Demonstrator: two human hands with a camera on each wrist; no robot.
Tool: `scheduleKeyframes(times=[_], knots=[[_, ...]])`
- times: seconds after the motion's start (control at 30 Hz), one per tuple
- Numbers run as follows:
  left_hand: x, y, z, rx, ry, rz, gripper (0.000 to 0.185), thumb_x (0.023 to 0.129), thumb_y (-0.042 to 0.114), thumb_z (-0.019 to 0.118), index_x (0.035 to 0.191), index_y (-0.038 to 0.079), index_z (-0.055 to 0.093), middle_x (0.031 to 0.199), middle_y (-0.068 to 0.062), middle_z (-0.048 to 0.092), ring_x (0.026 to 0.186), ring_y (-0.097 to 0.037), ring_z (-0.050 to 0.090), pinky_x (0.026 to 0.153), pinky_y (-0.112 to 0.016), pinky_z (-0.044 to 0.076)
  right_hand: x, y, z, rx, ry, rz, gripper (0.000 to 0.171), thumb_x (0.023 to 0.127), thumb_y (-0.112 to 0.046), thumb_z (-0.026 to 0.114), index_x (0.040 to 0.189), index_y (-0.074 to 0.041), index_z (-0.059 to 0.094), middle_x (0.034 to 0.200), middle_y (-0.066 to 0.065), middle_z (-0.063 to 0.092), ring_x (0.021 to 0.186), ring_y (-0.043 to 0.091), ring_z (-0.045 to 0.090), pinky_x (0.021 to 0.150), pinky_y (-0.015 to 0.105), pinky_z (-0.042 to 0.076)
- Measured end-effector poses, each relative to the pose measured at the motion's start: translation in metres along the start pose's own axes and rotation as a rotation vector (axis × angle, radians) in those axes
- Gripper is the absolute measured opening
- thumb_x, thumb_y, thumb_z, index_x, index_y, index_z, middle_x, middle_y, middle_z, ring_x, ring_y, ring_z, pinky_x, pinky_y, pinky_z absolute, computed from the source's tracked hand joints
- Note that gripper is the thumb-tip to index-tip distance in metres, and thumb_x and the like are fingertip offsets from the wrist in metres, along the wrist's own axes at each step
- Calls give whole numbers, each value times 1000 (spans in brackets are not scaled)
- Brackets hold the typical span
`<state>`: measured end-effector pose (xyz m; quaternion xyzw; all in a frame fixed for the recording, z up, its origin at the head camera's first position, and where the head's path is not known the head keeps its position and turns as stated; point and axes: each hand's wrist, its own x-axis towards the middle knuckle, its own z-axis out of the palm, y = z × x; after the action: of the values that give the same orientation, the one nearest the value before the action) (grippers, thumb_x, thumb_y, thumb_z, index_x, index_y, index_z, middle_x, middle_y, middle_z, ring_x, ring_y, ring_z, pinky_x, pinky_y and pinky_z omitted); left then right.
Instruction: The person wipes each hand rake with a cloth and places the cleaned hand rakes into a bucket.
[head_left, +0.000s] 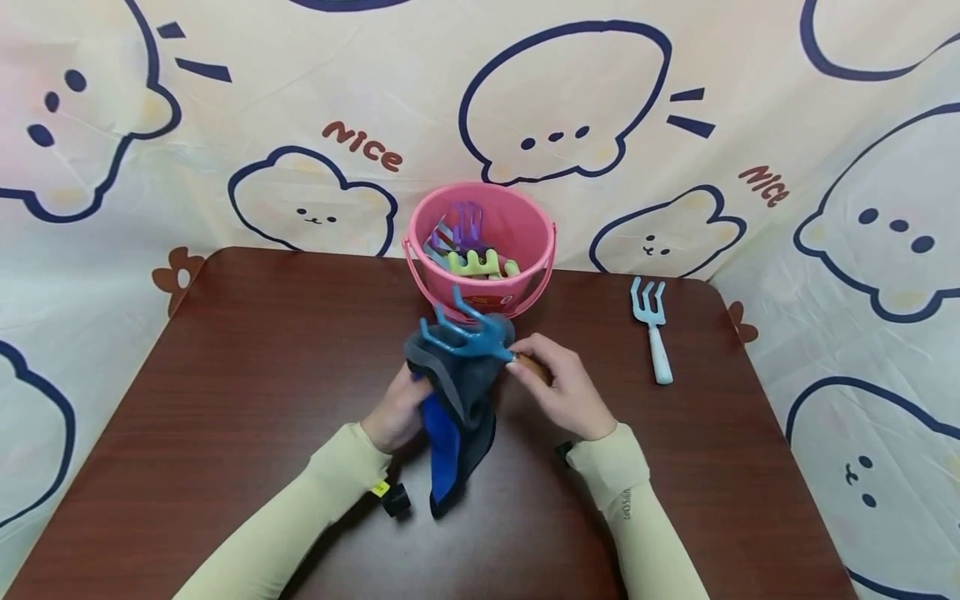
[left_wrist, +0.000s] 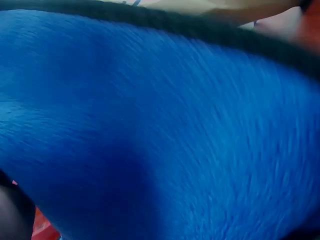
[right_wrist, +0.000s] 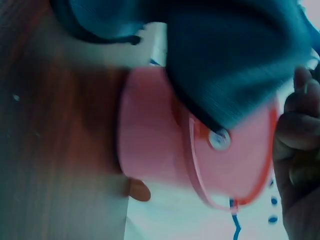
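In the head view my right hand [head_left: 558,387] grips the wooden handle of a blue hand rake [head_left: 480,337], its tines pointing left and up over a cloth. That cloth [head_left: 468,400], grey on one face and blue on the other, hangs from my left hand [head_left: 401,408], which holds it bunched under the rake head. The cloth's blue face [left_wrist: 165,120] fills most of the left wrist view and hides the left fingers there. In the right wrist view the curled right hand [right_wrist: 302,135] shows at the right edge, beside the cloth [right_wrist: 230,60].
A pink bucket [head_left: 487,292] stands at the table's back edge, holding purple, light blue and green tools. On the right of the brown table [head_left: 262,375] lies a light blue fork [head_left: 652,329]. A printed curtain [head_left: 337,83] hangs behind.
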<state>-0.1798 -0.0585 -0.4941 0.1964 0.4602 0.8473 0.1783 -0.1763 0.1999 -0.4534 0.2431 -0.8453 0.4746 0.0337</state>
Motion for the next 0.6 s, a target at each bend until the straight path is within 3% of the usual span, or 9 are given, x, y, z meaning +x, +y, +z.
scheduleKeyframes(times=[0.07, 0.13, 0.2, 0.27, 0.37, 0.6], knots=[[0, -4, 6, 68, 76, 4, 33, 102, 28, 67, 132, 32, 55, 131, 16, 64, 125, -7, 57, 109, -28, 43, 1, -3, 12, -34, -9, -28, 16, 100, -12, 69, 115, -14, 67, 98, -1, 66, 83, 15, 58, 71, 28, 53], [1, -6, 12, 118, 203, 2, 36, 97, 20, 73, 128, 29, 58, 128, 15, 66, 127, -10, 57, 111, -31, 43, 2, -6, 22, -60, -40, -46, 16, 100, -9, 67, 116, -13, 67, 100, 0, 66, 84, 13, 58, 73, 27, 54], [1, -7, 17, 133, 324, 9, 36, 95, 9, 73, 124, 26, 61, 123, 13, 69, 126, -13, 59, 112, -32, 44, 2, -8, 30, -75, -68, -53, 17, 100, -6, 65, 116, -12, 67, 99, 1, 66, 83, 13, 58, 73, 26, 55], [1, -6, 21, 132, 399, 2, 39, 94, -2, 69, 121, 24, 62, 120, 12, 70, 123, -14, 61, 110, -31, 46, 2, -10, 34, -76, -80, -48, 19, 99, -4, 64, 116, -11, 66, 99, 1, 67, 83, 12, 58, 75, 26, 57], [0, -5, 24, 127, 440, 4, 41, 94, -8, 65, 121, 22, 63, 118, 11, 71, 120, -14, 63, 107, -29, 48, 1, -11, 36, -56, -90, -40, 18, 99, -3, 64, 116, -11, 67, 99, 1, 68, 82, 12, 59, 76, 26, 58], [-2, 2, 30, 96, 513, 35, 36, 95, -4, 67, 121, 20, 64, 117, 9, 71, 119, -17, 62, 109, -35, 46, 3, -8, 31, -15, -142, -54, 15, 103, -9, 63, 118, -10, 66, 99, 2, 68, 83, 12, 59, 74, 26, 57]])
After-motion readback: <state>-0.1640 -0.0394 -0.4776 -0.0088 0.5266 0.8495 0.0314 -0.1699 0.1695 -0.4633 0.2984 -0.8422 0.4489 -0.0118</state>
